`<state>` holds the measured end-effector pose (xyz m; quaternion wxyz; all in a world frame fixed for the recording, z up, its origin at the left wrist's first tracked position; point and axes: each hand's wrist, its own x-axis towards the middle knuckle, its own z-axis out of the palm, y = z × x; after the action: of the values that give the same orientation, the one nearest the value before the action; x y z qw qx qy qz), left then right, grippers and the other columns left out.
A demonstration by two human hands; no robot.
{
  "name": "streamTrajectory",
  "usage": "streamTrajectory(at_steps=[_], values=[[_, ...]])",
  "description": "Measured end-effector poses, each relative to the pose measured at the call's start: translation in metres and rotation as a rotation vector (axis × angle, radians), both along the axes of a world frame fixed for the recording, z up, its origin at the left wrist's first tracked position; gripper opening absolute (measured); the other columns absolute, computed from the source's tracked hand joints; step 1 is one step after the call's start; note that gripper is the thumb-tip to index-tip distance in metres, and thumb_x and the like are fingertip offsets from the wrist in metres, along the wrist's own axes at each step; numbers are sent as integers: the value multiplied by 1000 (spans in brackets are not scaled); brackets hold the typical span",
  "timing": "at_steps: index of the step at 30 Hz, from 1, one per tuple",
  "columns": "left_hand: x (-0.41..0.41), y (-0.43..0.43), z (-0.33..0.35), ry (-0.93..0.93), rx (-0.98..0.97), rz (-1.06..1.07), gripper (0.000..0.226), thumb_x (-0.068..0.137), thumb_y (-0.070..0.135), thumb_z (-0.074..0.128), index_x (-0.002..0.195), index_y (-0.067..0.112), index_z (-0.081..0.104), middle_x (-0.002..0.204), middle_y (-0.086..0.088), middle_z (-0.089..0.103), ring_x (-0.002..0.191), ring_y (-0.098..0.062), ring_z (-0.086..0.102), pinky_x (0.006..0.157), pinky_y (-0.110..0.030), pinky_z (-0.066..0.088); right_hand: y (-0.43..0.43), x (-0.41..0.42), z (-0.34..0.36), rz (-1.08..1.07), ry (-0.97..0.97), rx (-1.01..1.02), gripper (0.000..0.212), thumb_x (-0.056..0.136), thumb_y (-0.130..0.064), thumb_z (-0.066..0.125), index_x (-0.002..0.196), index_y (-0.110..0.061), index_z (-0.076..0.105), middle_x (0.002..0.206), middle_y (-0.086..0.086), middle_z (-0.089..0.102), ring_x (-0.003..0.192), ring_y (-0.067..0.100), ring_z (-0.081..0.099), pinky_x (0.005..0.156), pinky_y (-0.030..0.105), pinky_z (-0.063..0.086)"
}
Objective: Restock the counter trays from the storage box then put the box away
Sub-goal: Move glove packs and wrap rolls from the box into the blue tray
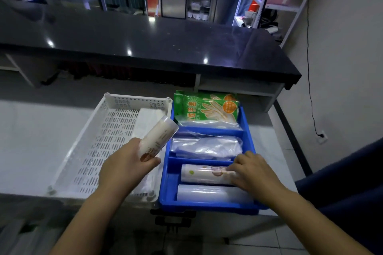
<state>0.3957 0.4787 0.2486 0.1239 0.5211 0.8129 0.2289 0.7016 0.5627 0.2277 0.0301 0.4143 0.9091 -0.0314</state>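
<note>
**Second roll on its way to the blue tray**

The left hand (126, 163), in the lower middle of the frame, grips a white cylindrical roll of plastic bags with a printed label (158, 138). Its fingers and thumb are closed around the lower end, and the roll points up and to the right above the right edge of the white perforated plastic basket (136, 99).

The right hand (252, 172), at the lower right, rests lightly bent fingers on the right end of a similar labelled roll (203, 174). This roll lies in the nearest compartment of the blue divided plastic tray (163, 182), just behind a plain clear roll (207, 192).

Further up the frame, this tray holds folded clear bags (207, 146) and a green packet of disposable gloves (205, 107).

The held roll is probably light and fairly firm, but its film wrapping may be slippery. I think it is better to hold it around the middle than at one end.
</note>
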Motion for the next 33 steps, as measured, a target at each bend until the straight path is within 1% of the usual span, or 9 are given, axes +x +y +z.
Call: streamTrajectory(at_steps=[5,11,16,19,21,23,27,30,33], values=[[-15,-1,5,1,0,-11,38,67,55,68,89,32,46,68,11,55,58,-5,52,47,-22,34,-21,-67,-17,251,127,-210,31,90,-28,57,121,-32,59,115,-2,58,106,18,49,90,34,41],[-33,-3,3,16,6,-24,38,67,55,68,89,33,46,67,12,53,57,-3,52,47,-21,35,-13,-106,-27,366,83,-179,25,91,-38,50,116,-36,54,102,-3,52,95,15,45,78,31,36],[-35,3,-1,-9,-8,-54,40,67,55,69,91,32,45,70,12,53,59,-3,53,48,-21,38,-10,-102,-17,402,39,-140,22,91,-41,49,102,-26,60,98,1,54,93,19,46,80,39,46],[-34,6,-2,6,-30,-90,40,66,55,70,88,32,45,69,11,53,59,-3,53,49,-22,39,-9,-92,-3,359,86,-149,27,85,-54,48,99,-32,54,106,-6,51,95,12,44,82,30,42],[-35,9,-3,-6,-45,-114,39,65,54,70,87,32,46,69,9,54,59,-3,53,49,-22,39,-9,-83,7,282,133,-195,30,75,-61,54,94,-38,47,107,-15,47,92,6,45,75,21,40],[-34,12,-4,-39,-55,-137,39,65,53,70,88,31,47,71,8,56,60,-4,54,49,-23,40,-10,-73,13,165,199,-261,37,68,-54,64,93,-43,39,106,-23,43,87,2,47,66,15,40],[-22,24,-3,-118,-28,-232,40,64,53,71,89,29,50,84,9,47,65,-7,53,51,-24,40,-16,-56,18,-90,423,-379,49,74,-33,71,105,-51,37,110,-23,47,97,5,55,75,24,54],[-6,36,0,-144,-63,-342,43,60,54,71,89,31,47,88,9,43,68,-5,50,53,-24,38,-11,-38,35,-286,854,-344,53,72,-21,76,106,-47,45,108,-23,54,102,3,58,78,20,55],[15,45,5,-164,-190,-428,49,55,55,73,88,33,45,88,9,52,71,-7,55,53,-26,40,-4,-16,60,-426,1209,-259,53,69,-7,77,103,-39,51,108,-17,59,99,3,61,73,12,53]])
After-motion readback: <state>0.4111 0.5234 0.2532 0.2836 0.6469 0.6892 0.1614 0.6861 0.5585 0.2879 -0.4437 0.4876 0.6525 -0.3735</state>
